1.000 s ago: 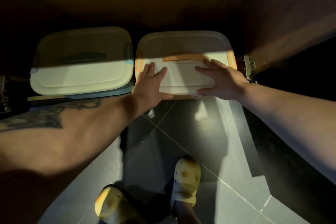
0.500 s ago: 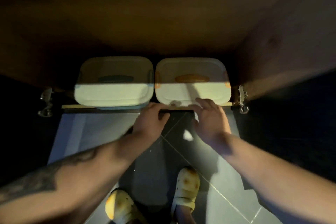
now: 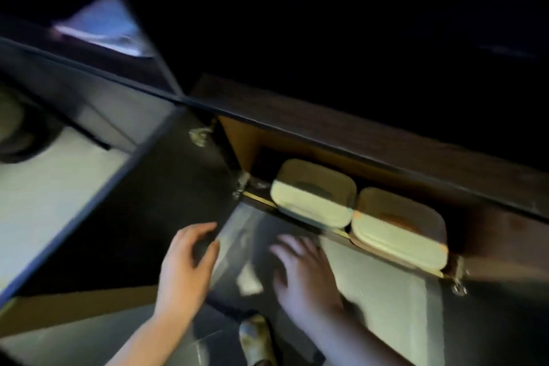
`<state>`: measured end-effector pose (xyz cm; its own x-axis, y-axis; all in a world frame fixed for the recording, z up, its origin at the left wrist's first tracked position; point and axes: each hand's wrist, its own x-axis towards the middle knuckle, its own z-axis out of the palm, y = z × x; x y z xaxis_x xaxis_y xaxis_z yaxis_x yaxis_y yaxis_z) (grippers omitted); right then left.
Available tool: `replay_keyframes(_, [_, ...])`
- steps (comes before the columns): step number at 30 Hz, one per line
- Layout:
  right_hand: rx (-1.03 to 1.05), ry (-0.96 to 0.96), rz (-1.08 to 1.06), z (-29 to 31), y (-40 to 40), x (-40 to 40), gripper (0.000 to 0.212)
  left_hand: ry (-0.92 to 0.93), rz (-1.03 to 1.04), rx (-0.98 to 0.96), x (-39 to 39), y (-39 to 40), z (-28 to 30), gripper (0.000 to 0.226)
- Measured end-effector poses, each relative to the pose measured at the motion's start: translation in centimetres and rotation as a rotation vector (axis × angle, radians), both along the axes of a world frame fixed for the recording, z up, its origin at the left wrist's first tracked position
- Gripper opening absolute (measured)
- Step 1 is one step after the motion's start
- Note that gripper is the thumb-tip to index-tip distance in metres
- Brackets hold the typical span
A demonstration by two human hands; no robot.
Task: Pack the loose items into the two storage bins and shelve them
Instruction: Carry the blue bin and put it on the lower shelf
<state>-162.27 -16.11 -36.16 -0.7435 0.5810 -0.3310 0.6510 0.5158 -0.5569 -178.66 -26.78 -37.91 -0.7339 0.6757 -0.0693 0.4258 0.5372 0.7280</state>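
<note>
Dim open cabinet [image 3: 246, 140], two lidded bins [image 3: 315, 193] touching inside, left hand [image 3: 185, 264] and right hand [image 3: 306, 273] spread, holding nothing, above floor [image 3: 380, 291]

Two smooth plastic bins [image 3: 315, 192] [image 3: 399, 227] sit in a dark wood-grain cabinet [image 3: 371, 140] with shiny metal hinges [image 3: 242, 184]; the floor [image 3: 380, 291] tiles look glossy.

Two lidded storage bins sit side by side at the front edge of the cabinet shelf [image 3: 258, 197]: one with a dark handle [image 3: 313, 197] and one with an orange handle [image 3: 398, 227]. Two hands are in view, the left hand [image 3: 185, 270] and the right hand [image 3: 306, 276]. One shoe [image 3: 255, 339] shows on the floor, and three metal hinges are visible: two [image 3: 200, 135] [image 3: 241, 184] at the cabinet's left edge and one [image 3: 459, 275] at its right edge.
</note>
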Motion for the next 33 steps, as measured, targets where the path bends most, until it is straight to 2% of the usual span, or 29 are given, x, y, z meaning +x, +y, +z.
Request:
replay_keyframes(6, [0.065, 0.138, 0.253, 5.4, -5.9, -12.5, 0.05, 0.17, 0.371, 0.043, -10.0, -12.1, 6.1, 0.03])
replay_keyframes(9, [0.082, 0.15, 0.358, 6.2, -8.2, -18.3, 0.054, 0.129, 0.574, -0.005, -13.8, -15.8, 6.4, 0.031])
replay_keyframes(12, [0.088, 0.141, 0.451, 6.1, -10.2, -23.2, 0.054, 0.005, 0.614, -0.04, -15.5, -17.8, 4.9, 0.036])
replay_keyframes(15, [0.102, 0.069, 0.542, 4.9, -12.1, -25.8, 0.054, -0.124, 0.575, -0.035, -14.7, -18.5, 3.4, 0.033])
replay_keyframes(18, [0.175, 0.008, 0.595, 3.5, -13.2, -26.2, 0.053, -0.137, 0.581, -0.009, -13.3, -18.3, 2.8, 0.024])
replay_keyframes(21, [0.23, 0.059, 0.568, 2.9, -13.1, -25.0, 0.044, -0.213, 0.548, 0.008, -11.9, -18.8, 3.4, 0.017])
replay_keyframes(24, [0.203, 0.128, 0.528, 2.8, -12.3, -22.0, 0.037, -0.433, 0.399, -0.001, -10.1, -19.7, 4.2, 0.014])
replay_keyframes(29, [0.116, 0.181, 0.435, 2.1, -10.2, -13.1, 0.035, -0.776, 0.055, -0.045, -4.3, -16.4, 4.1, 0.025])
replay_keyframes(33, [0.006, 0.121, 0.3, 2.4, -6.7, -5.3, 0.036, -0.832, -0.108, -0.09, 1.8, -9.9, 2.9, 0.053])
